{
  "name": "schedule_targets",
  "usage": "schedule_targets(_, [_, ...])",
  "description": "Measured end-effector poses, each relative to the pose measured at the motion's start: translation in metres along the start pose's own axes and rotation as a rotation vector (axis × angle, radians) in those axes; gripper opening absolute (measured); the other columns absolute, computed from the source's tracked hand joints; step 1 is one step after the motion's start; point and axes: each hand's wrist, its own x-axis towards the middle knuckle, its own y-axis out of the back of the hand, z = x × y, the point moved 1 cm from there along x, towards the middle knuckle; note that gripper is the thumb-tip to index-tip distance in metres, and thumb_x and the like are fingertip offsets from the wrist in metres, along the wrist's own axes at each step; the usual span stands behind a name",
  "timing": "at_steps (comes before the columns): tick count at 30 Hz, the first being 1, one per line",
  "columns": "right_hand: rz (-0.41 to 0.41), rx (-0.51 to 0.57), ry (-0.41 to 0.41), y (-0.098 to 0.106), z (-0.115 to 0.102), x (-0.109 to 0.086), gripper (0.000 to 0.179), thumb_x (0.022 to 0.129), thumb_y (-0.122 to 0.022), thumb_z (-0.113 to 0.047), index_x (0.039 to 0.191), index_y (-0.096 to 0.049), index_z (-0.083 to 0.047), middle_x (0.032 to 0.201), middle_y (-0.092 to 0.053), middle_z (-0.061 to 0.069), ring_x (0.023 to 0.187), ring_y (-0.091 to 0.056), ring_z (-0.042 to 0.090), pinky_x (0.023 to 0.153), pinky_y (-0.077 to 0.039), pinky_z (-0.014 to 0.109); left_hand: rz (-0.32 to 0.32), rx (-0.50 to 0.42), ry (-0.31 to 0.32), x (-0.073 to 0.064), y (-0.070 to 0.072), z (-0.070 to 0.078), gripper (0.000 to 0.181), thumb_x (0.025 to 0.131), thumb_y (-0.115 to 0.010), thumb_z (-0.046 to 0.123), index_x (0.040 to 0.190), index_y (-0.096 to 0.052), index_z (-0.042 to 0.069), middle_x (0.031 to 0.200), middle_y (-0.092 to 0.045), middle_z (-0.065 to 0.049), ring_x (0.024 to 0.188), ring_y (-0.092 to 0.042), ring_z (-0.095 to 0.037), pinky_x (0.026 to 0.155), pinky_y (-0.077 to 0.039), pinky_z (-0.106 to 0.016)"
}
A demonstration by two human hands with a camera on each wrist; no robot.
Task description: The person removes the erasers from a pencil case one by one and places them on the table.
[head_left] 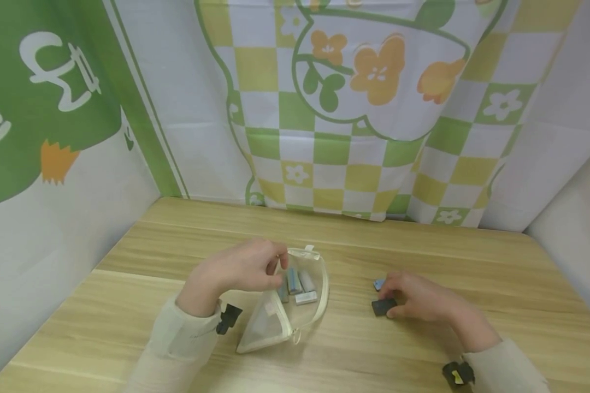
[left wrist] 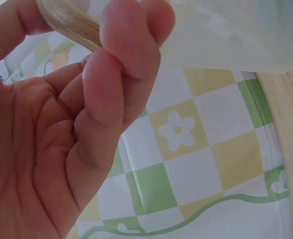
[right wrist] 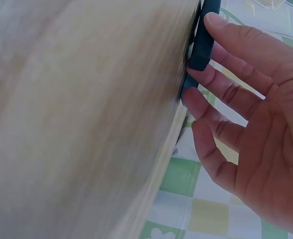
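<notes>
In the head view a pale, see-through zip pouch (head_left: 263, 330) lies on the table with its mouth wide apart. My left hand (head_left: 243, 267) holds the pouch's left edge; the left wrist view shows the cream zipper band (left wrist: 79, 27) between thumb and fingers. Several small blocks sit inside, among them a blue-grey one (head_left: 293, 281) and a white one (head_left: 306, 298). To the right, my right hand (head_left: 423, 299) pinches a small black rectangular block (head_left: 383, 307) between thumb and fingers, close over the tabletop. Just behind it is a small blue piece (head_left: 378, 284), partly hidden by the fingers.
The wooden table (head_left: 177, 245) runs back to a hanging cloth (head_left: 331, 147) with green and yellow checks and flowers. White and green cloth (head_left: 59, 229) closes off the left side. Black wrist cameras sit on both sleeves.
</notes>
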Motion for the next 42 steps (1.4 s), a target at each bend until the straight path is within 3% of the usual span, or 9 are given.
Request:
schedule_targets(15, [0.014, 0.005, 0.005, 0.000, -0.002, 0.000, 0.017, 0.085, -0.075, -0.020, 0.101, -0.072, -0.018, 0.096, -0.062, -0.008, 0.092, -0.059, 0.009, 0.083, -0.052, 0.031, -0.005, -0.020, -0.001, -0.001, -0.001, 0.000, 0.024, 0.082, -0.060, 0.009, 0.106, -0.066, 0.006, 0.063, -0.046, 0.006, 0.055, -0.038, -0.006, 0.053, -0.033, -0.021])
schedule_targets(23, [0.061, -0.017, 0.069, 0.001, -0.008, 0.002, 0.016, 0.088, -0.073, -0.019, 0.103, -0.071, -0.014, 0.100, -0.065, -0.005, 0.095, -0.063, 0.013, 0.085, -0.054, 0.033, -0.009, -0.025, 0.006, -0.001, 0.000, 0.000, 0.026, 0.082, -0.060, 0.009, 0.107, -0.065, 0.005, 0.064, -0.047, 0.005, 0.055, -0.038, -0.006, 0.053, -0.033, -0.021])
schedule_targets(37, [0.150, -0.015, 0.176, -0.005, -0.027, 0.023, 0.015, 0.086, -0.074, -0.010, 0.100, -0.071, -0.009, 0.092, -0.067, -0.004, 0.085, -0.060, 0.009, 0.076, -0.053, 0.030, -0.012, -0.035, 0.015, -0.001, 0.001, -0.001, 0.024, 0.083, -0.061, 0.010, 0.107, -0.064, 0.007, 0.065, -0.047, 0.005, 0.057, -0.040, -0.007, 0.055, -0.036, -0.023])
schedule_targets(42, [0.170, -0.006, 0.189, -0.009, -0.036, 0.032, 0.017, 0.086, -0.073, -0.010, 0.103, -0.072, -0.009, 0.095, -0.068, -0.002, 0.087, -0.061, 0.010, 0.078, -0.054, 0.029, -0.012, -0.025, 0.024, -0.001, 0.001, -0.001, 0.024, 0.083, -0.061, 0.010, 0.107, -0.065, 0.007, 0.065, -0.048, 0.005, 0.058, -0.041, -0.007, 0.055, -0.036, -0.023])
